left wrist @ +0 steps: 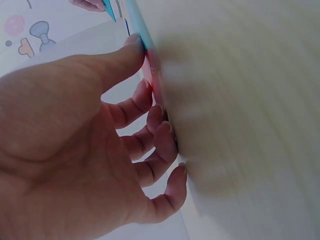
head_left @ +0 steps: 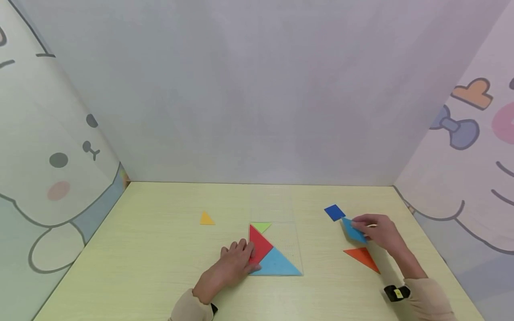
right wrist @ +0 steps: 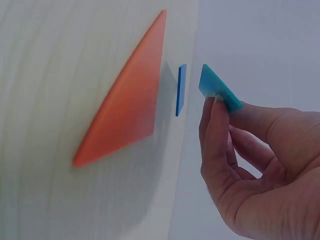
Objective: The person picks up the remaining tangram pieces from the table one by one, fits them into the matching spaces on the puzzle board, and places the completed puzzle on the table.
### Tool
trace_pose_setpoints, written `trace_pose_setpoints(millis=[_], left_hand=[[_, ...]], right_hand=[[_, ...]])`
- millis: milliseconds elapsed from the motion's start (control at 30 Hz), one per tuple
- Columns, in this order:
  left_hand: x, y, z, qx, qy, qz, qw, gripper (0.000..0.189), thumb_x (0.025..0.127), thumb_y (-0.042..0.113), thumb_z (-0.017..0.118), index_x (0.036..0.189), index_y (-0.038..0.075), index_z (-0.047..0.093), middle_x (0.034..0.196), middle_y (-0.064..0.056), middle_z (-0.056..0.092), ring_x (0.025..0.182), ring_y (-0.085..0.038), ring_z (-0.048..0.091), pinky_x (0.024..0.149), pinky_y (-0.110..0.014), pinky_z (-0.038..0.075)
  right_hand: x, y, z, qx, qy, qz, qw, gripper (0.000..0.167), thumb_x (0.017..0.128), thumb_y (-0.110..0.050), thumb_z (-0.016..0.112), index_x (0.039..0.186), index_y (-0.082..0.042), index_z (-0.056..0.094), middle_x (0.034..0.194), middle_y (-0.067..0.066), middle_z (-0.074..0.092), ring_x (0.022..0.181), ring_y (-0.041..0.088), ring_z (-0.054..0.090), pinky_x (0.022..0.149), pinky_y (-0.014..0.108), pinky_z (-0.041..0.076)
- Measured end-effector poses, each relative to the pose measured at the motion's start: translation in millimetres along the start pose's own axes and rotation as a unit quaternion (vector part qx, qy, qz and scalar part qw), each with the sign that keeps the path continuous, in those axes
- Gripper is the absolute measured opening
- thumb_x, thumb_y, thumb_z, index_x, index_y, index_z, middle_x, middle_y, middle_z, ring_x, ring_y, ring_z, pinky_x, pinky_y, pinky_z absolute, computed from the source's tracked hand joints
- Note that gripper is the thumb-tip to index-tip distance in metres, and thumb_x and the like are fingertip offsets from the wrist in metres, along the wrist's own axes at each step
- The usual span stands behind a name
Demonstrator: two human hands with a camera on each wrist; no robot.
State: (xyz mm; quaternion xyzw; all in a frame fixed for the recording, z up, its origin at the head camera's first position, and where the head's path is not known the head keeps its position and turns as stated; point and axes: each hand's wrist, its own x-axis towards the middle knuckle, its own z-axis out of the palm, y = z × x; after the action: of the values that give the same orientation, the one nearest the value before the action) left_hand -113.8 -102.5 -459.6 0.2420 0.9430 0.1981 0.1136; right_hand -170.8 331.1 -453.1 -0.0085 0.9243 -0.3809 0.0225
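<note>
**Right hand Pinching Cyan Piece, Left Hand Touching Red Triangle**

The right hand is pinching the cyan piece between thumb and fingertips, holding it tilted and raised off the table. In the right wrist view, the orange triangle is lying flat below this hand, and the navy square is lying farther off, a gap showing between it and the cyan piece.

The left hand is resting low, its fingers slightly bent and a little apart rather than gripping. Its fingertips are touching the red triangle along the left side, while its thumb is reaching the near left corner of the blue triangle. These two triangles are meeting along a slanting edge. The green triangle is lying just beyond the red one; whether they are touching is too fine to tell. Faint lines are showing on the surface around these three.

The yellow triangle is lying alone, beyond the left hand and well apart from the navy square. Behind everything, a pale back wall is rising from the table's far edge, and cartoon figures are covering the side wall on the left.
</note>
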Motion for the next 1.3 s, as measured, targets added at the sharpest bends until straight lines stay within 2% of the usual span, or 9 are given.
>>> trace_pose_setpoints(millis=[367, 633, 1067, 1300], left_hand=[[1.6, 0.2, 0.9, 0.003, -0.003, -0.008, 1.0000, 0.033, 0.097, 0.036, 0.071, 0.104, 0.013, 0.047, 0.095, 0.000, 0.040, 0.086, -0.019, 0.037, 0.070, -0.038, 0.026], [0.6, 1.0, 0.7, 0.006, 0.000, -0.004, 1.0000, 0.034, 0.097, 0.035, 0.071, 0.101, 0.014, 0.046, 0.093, 0.001, 0.039, 0.084, -0.018, 0.037, 0.069, -0.038, 0.026], [0.9, 0.1, -0.3, 0.007, -0.002, -0.001, 1.0000, 0.035, 0.098, 0.037, 0.070, 0.104, 0.012, 0.047, 0.095, 0.000, 0.040, 0.085, -0.019, 0.038, 0.069, -0.038, 0.026], [0.8, 0.8, -0.4, 0.005, -0.005, -0.004, 1.0000, 0.035, 0.097, 0.037, 0.070, 0.107, 0.011, 0.048, 0.096, -0.001, 0.041, 0.086, -0.019, 0.039, 0.069, -0.038, 0.026]], right_hand=[[-2.8, -16, 10, 0.017, 0.001, -0.002, 0.9999, 0.029, 0.098, -0.020, 0.072, 0.116, 0.003, 0.072, 0.103, 0.015, 0.072, 0.088, 0.025, 0.068, 0.066, 0.028, 0.058], [-6.8, -27, 20, 0.026, 0.004, -0.009, 0.9996, 0.020, 0.097, -0.017, 0.074, 0.108, 0.000, 0.074, 0.098, 0.012, 0.072, 0.083, 0.023, 0.068, 0.064, 0.027, 0.058], [-12.4, -44, 37, 0.057, 0.006, -0.033, 0.9978, 0.017, 0.095, -0.012, 0.075, 0.106, 0.000, 0.074, 0.093, 0.010, 0.073, 0.077, 0.021, 0.069, 0.060, 0.029, 0.058], [-14.8, -53, 47, 0.054, 0.005, -0.026, 0.9982, 0.017, 0.094, -0.014, 0.076, 0.105, -0.001, 0.075, 0.091, 0.009, 0.073, 0.072, 0.019, 0.068, 0.058, 0.030, 0.057]])
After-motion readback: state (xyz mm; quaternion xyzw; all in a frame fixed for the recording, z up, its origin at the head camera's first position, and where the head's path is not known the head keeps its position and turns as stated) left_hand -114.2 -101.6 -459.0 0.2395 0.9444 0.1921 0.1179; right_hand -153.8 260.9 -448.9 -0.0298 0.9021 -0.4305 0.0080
